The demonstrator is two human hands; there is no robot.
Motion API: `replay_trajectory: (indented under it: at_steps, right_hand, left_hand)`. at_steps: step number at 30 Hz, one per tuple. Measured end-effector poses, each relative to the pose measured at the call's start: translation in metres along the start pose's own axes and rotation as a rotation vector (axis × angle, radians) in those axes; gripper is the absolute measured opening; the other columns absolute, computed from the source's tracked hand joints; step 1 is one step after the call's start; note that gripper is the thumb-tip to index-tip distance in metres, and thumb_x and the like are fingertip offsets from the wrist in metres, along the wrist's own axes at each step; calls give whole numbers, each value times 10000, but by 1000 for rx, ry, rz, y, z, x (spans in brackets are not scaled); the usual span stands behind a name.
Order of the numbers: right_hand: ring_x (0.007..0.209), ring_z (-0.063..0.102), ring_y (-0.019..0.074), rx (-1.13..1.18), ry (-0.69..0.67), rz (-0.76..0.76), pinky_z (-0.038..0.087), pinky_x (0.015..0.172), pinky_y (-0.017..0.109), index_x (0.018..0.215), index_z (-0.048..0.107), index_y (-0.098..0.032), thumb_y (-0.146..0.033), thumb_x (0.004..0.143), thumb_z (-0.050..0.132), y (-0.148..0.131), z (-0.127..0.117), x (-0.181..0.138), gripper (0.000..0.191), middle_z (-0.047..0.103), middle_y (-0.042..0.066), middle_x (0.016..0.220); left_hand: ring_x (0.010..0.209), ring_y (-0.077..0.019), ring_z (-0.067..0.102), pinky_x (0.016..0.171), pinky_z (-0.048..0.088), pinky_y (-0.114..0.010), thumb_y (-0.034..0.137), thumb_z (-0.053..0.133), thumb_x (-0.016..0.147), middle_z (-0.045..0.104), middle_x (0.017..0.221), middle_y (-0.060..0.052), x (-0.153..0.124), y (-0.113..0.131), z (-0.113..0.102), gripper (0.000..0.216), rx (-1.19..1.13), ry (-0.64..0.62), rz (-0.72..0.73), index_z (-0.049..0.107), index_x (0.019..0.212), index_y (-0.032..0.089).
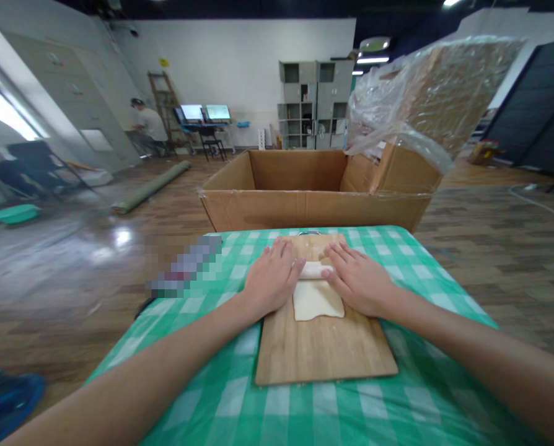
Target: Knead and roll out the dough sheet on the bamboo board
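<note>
A pale sheet of dough (316,301) lies on a wooden cutting board (323,350), its far end rolled into a small log (313,269). My left hand (270,279) rests flat on the board with fingers stretched forward, touching the left end of the roll. My right hand (358,277) lies flat likewise, with its fingers on the right end of the roll. Neither hand grips anything. The board sits on a table with a green and white checked cloth (240,396).
A large open cardboard box (305,207) stands just beyond the table, with plastic-wrapped cardboard (426,99) rising at its right. Wooden floor surrounds the table. A rolled mat (149,186) lies at left. A person (149,127) sits far back by a desk with monitors.
</note>
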State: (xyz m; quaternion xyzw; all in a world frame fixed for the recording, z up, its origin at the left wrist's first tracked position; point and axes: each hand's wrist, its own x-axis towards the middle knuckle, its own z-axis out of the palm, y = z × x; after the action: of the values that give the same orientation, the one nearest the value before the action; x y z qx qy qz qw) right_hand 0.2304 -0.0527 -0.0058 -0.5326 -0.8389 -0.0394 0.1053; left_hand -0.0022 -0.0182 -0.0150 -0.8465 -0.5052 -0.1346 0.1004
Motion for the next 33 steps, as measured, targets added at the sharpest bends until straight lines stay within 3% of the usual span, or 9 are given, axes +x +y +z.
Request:
replay_trajectory:
  at_steps: [6, 12, 17, 22, 26, 33]
  right_hand:
    - [1478, 435, 321, -5, -56, 14, 288, 1221, 510, 1387, 611, -162, -551, 1088, 140, 18, 2, 42, 680, 560, 166, 1523]
    - [1512, 367, 382, -22, -107, 68, 265, 1210, 565, 1470, 551, -161, -656, 1052, 102, 35, 10, 69, 789, 465, 197, 1597]
    - [1548, 301, 359, -13, -82, 70, 228, 1230, 561, 1491, 537, -191, -658, 1053, 104, 33, 12, 65, 772, 438, 166, 1625]
    - [1562, 278, 328, -55, 17, 23, 255, 1237, 529, 1468, 559, -160, -581, 1082, 135, 24, 10, 45, 711, 447, 166, 1620]
    - [1535, 342, 314, -59, 20, -32, 249, 1247, 524, 1473, 560, -161, -548, 1092, 153, 26, 10, 46, 678, 478, 163, 1598]
    - [1505, 389, 334, -31, -81, -80, 261, 1220, 594, 1480, 560, -284, -524, 1083, 275, 42, 16, 78, 544, 541, 72, 1563]
  left_hand:
    - [1398, -351, 521, 1107, 431, -480, 510, 141, 1098, 543, 1496, -241, 42, -8, 3, 674, 5, -117, -74, 452, 1493, 61]
    - [1474, -344, 436, 1160, 375, -478, 515, 212, 1092, 472, 1576, -226, 68, -21, 12, 641, -31, -227, -60, 491, 1494, 102]
    - [1475, -340, 431, 1172, 361, -475, 493, 191, 1097, 477, 1567, -233, 61, -18, 13, 655, 15, -123, -63, 431, 1524, 58]
    - [1453, -356, 449, 1187, 331, -504, 462, 212, 1096, 555, 1497, -201, 37, -7, 6, 601, 72, 8, -19, 485, 1477, 86]
    - [1391, -357, 500, 1158, 358, -521, 471, 226, 1093, 589, 1439, -218, 31, -3, 3, 584, 56, 19, -11, 514, 1433, 92]
    - [1266, -345, 586, 1047, 437, -479, 473, 223, 1095, 632, 1333, -228, 43, -8, 8, 574, 76, -35, -101, 517, 1389, 77]
